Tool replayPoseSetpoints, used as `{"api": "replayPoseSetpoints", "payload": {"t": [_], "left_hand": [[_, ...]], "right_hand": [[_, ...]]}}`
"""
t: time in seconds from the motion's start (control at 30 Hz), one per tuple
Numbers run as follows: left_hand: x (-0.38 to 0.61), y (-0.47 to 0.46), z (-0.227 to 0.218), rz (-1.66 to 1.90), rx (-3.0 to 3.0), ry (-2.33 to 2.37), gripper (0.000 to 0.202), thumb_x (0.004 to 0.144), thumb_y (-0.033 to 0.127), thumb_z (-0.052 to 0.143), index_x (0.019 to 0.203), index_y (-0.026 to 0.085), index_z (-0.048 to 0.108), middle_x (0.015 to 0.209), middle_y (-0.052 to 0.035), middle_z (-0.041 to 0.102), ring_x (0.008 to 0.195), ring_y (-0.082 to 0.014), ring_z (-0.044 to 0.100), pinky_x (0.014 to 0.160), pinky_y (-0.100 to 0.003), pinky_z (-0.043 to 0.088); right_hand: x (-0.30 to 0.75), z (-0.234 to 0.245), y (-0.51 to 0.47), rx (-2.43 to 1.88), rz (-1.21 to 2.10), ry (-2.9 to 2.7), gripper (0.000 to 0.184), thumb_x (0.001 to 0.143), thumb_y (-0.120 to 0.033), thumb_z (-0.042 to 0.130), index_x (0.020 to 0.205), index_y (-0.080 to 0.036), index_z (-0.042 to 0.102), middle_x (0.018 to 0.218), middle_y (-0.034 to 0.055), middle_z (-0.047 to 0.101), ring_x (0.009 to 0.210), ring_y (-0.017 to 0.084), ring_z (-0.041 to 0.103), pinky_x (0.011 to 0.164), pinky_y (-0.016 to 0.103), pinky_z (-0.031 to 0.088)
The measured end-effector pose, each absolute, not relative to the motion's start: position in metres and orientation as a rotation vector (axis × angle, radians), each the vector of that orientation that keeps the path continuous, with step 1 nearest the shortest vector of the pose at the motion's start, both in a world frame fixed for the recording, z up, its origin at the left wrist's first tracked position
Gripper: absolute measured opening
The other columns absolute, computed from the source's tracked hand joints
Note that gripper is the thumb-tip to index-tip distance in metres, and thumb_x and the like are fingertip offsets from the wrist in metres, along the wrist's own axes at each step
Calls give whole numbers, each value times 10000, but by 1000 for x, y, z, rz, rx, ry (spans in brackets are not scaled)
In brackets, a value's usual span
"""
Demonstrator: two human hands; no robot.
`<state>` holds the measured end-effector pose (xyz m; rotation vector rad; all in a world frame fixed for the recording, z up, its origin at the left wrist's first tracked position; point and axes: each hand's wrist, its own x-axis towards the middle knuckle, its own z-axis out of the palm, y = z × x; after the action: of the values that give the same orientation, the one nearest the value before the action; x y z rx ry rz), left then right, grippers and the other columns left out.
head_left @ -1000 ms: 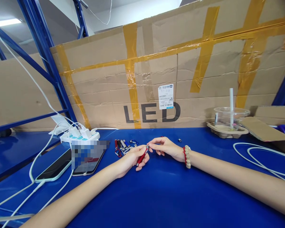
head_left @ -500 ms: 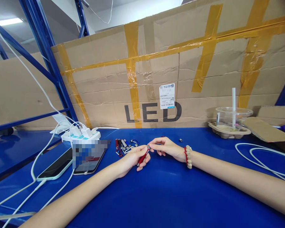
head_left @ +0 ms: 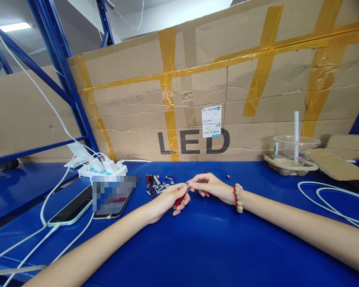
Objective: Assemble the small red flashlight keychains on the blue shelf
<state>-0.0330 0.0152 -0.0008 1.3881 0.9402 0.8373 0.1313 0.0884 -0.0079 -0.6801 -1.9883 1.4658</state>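
My left hand is closed around a small red mini flashlight, a slim metal tube with silver ends, held tilted just above the table. At its upper silver end, the thumb and forefinger of my right hand are pinched together; the fingertips hide the detail there. Behind my left hand lie several similar mini flashlights in red, black, silver and blue, some with small carabiner clips. A blue clip rests beside them. Beyond my right hand sits a small silver piece.
On the left, a white power strip with plugs and cables stands behind two phones. At right are a clear plastic cup in a pulp carrier, an open carton and a white cable. A tall cardboard box backs the blue table.
The view has shifted slightly. Both hands keep nearly the same pose on the red mini flashlight, with only a tiny movement at the fingertips.
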Motion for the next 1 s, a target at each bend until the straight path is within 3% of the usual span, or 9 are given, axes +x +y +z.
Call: {"api": "replayPoseSetpoints", "payload": {"t": [1.0], "left_hand": [[-33, 11, 2, 835, 1422, 950, 282, 841, 429, 421, 817, 149, 426, 589, 40, 443, 384, -26, 329, 359, -153, 273]], "right_hand": [[131, -11, 90, -705, 1461, -1982, 370, 667, -454, 645, 866, -142, 659, 719, 21, 593, 475, 35, 410, 399, 169, 292]]}}
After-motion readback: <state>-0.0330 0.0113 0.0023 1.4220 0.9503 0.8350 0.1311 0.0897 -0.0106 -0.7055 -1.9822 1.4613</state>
